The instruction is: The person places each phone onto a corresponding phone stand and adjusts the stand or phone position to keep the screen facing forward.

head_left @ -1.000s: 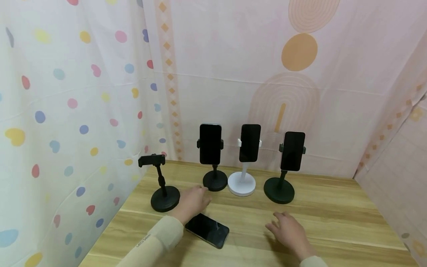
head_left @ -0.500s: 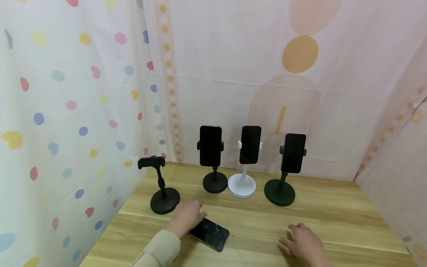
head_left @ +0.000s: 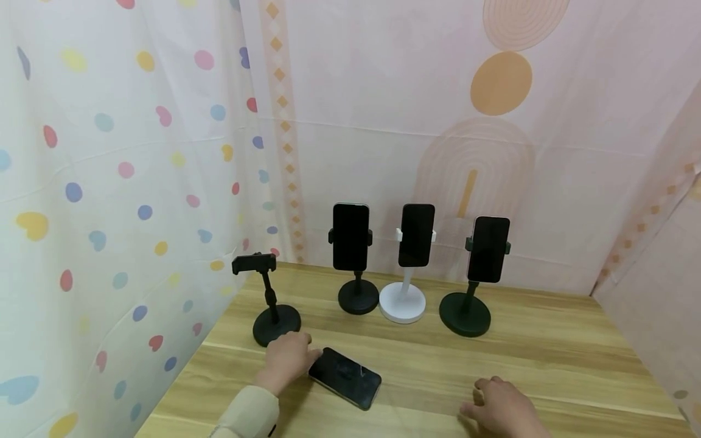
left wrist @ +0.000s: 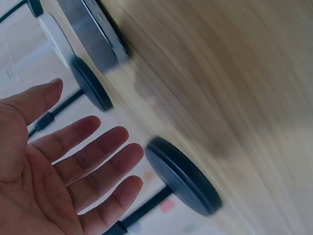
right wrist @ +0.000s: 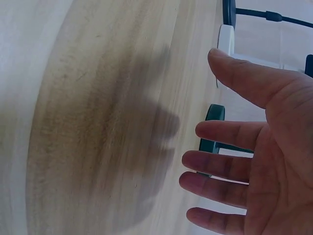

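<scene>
My left hand (head_left: pixel 287 360) is between a black phone stand (head_left: pixel 276 325) with a bare clamp and a phone (head_left: pixel 346 378) lying flat on the table. Its thumb reaches the phone's left corner in the head view. In the left wrist view, the fingers (left wrist: pixel 105 164) are spread and relaxed, with an empty palm; the base of the stand shows beyond them, and the edge of the lying phone (left wrist: pixel 100 34) is at the top. My right hand (head_left: pixel 504 409) hovers at the front right, holding nothing, its fingers (right wrist: pixel 217 164) apart in the right wrist view.
At the back stand a black stand (head_left: pixel 358 297), a white stand (head_left: pixel 402 303) and a dark green stand (head_left: pixel 465 314), each with an upright phone in its clamp. Patterned curtains (head_left: pixel 361 91) hang behind and beside the wooden table (head_left: pixel 416 377).
My left hand has drawn back and to the left, uncovering more of the lying phone. My right hand has moved right and closer to the front edge. The stands have stayed in place.
</scene>
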The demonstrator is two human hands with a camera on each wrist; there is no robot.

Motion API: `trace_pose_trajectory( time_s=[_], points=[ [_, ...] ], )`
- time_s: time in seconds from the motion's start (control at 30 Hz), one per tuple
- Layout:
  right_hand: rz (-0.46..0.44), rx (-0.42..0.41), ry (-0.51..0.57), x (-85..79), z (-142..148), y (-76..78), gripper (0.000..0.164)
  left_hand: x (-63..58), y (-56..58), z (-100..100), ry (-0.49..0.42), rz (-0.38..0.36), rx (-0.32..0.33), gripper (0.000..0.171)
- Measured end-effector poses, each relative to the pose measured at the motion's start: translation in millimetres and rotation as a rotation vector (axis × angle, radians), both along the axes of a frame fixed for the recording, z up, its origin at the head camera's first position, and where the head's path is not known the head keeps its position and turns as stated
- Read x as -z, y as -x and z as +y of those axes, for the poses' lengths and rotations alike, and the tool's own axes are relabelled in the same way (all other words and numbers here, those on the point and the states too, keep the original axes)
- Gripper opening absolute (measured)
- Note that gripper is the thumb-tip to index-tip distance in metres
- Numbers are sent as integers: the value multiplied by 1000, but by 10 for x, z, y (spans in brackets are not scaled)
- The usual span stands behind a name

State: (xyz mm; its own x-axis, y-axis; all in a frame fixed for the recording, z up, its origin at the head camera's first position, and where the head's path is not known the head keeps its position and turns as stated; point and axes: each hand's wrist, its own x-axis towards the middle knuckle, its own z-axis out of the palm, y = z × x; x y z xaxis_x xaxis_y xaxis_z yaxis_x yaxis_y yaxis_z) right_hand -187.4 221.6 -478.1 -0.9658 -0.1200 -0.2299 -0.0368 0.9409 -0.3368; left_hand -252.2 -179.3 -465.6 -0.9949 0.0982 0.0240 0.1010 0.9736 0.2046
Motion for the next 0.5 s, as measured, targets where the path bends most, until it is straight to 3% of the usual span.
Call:
trace_pose_trajectory(
  time_s=[0.3, 0.5],
  points=[
    [8, -5, -22, -44, -31, -7, 62, -23, 108, -423, -53, 24, -63, 33],
    [4, -11, -30, -53, -45, -4, 62, -20, 171, -573, -60, 3, -114, 46]
  ],
)
